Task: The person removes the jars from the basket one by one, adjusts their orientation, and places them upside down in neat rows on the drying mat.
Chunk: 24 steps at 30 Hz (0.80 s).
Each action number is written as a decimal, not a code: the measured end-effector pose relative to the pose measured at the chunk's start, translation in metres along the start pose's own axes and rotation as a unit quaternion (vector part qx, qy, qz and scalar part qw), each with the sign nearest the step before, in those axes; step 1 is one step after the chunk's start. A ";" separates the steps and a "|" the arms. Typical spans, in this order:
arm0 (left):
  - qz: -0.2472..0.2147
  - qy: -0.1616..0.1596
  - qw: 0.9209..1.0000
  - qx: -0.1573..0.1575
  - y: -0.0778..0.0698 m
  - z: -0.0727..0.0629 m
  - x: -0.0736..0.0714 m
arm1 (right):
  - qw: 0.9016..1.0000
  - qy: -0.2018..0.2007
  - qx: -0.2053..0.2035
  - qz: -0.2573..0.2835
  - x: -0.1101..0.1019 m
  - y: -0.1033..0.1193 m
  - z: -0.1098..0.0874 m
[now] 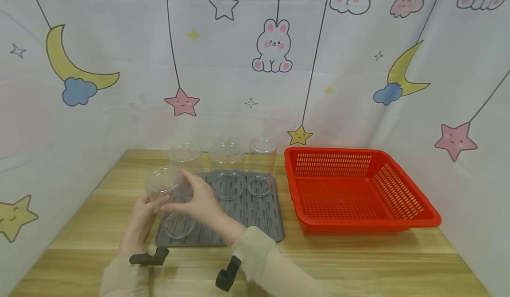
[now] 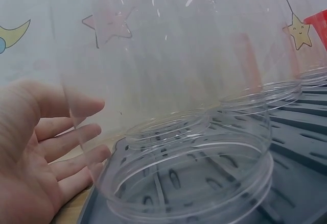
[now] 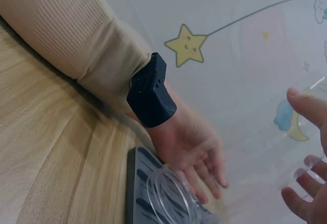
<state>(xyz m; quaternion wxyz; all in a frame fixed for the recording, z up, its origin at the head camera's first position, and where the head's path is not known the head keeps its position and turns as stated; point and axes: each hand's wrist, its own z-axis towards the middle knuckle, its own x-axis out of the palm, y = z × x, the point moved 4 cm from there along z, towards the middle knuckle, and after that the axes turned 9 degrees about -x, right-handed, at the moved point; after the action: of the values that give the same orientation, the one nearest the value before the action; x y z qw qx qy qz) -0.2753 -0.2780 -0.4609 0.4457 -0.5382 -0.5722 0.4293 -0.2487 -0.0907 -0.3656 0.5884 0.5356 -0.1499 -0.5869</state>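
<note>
A clear plastic jar (image 1: 164, 181) is tilted slightly over the front left part of the grey ridged mat (image 1: 239, 215), its ringed lower rim close over the surface. My right hand (image 1: 201, 204) grips its upper part from the right, with thumb and fingers spread round the wall. On the other side, my left hand (image 1: 142, 213) is right beside the jar. In the left wrist view the left fingers (image 2: 76, 145) are loosely extended along the jar's wall and hold nothing. The right wrist view has both the left hand (image 3: 191, 145) and the right hand (image 3: 312, 165).
Three more clear jars stand in a row along the back: a left one (image 1: 186, 155), a middle one (image 1: 227, 168) and a narrower right one (image 1: 261, 164). A red plastic basket (image 1: 370, 222) sits to the right on the wooden table (image 1: 71, 239). A patterned curtain (image 1: 239, 75) hangs behind.
</note>
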 end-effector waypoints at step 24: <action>-0.007 -0.030 0.999 -0.028 -0.004 -0.002 0.000 | 1.000 -0.006 -0.013 0.005 -0.051 0.009 -0.021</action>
<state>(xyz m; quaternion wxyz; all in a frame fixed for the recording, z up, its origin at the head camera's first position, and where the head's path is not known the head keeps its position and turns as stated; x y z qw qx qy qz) -0.2745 -0.2777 -0.4569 0.4158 -0.5330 -0.6011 0.4262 -0.2399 -0.0402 -0.3432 0.5971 0.5237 -0.1482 -0.5893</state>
